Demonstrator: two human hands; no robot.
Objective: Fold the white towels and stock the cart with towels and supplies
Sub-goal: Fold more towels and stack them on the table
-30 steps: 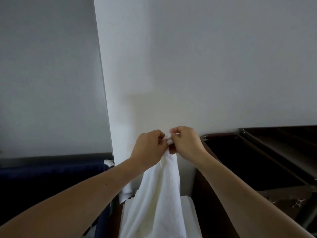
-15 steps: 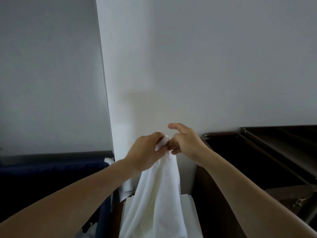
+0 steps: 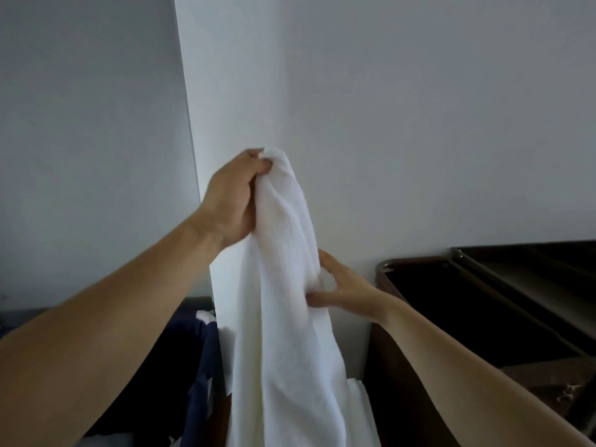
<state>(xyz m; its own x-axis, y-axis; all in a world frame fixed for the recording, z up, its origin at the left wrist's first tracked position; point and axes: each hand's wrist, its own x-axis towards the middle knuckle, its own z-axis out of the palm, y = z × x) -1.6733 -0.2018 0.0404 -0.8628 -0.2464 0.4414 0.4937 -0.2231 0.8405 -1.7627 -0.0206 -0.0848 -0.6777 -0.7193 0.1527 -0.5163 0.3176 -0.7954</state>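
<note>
By pale wall [image 3: 419,124], white towel [image 3: 283,285] hanging, perhaps a cart [image 3: 477,304].

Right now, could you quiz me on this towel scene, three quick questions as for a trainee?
1. True or false: the left hand grips the top of the white towel.
2. Where does the right hand hold the towel? A) above the left hand B) lower, at its right edge C) nowhere
3. Fill in: the towel hangs before a pale ____.
Key: 1 true; 2 B; 3 wall.
</note>
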